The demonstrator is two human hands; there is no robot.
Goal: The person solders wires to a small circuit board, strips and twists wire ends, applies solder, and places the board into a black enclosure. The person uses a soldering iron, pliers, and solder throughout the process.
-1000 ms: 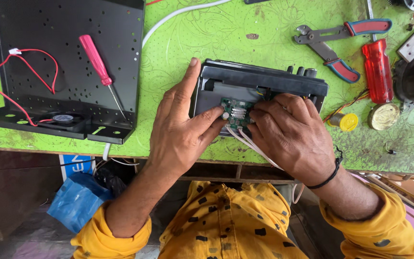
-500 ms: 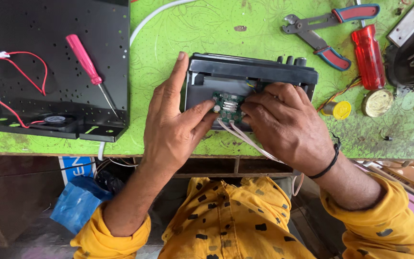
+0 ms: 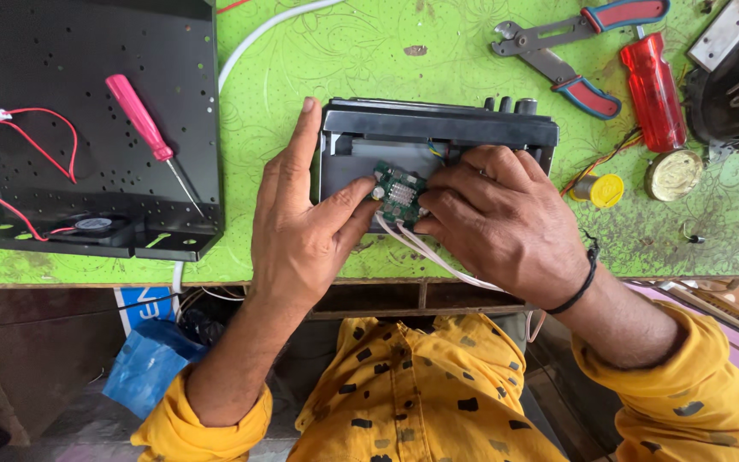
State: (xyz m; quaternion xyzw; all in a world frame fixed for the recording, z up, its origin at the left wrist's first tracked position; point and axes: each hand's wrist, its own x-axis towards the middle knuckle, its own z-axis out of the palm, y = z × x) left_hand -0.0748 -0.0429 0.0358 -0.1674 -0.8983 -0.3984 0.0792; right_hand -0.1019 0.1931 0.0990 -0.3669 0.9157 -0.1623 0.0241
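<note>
A black box-shaped electronic unit (image 3: 438, 137) with knobs on its far side lies on the green table (image 3: 344, 60). A small green circuit board (image 3: 399, 190) sits on its near face, with white wires (image 3: 438, 257) trailing from it toward me. My left hand (image 3: 301, 231) steadies the unit's left side, index finger stretched along its edge and thumb pressing at the board. My right hand (image 3: 498, 222) covers the unit's right part, fingertips pinching the board's right edge.
A black perforated metal cover (image 3: 87, 111) lies at left with a pink screwdriver (image 3: 143, 120), red wires (image 3: 10, 162) and a small fan (image 3: 91, 224). Pliers (image 3: 558, 51), a red-handled screwdriver (image 3: 652, 90), a yellow solder spool (image 3: 600, 190) and a round tin (image 3: 673, 174) lie at right.
The view has shifted slightly. Both hands stay on the unit, fingers working at the green board with small adjustments.
</note>
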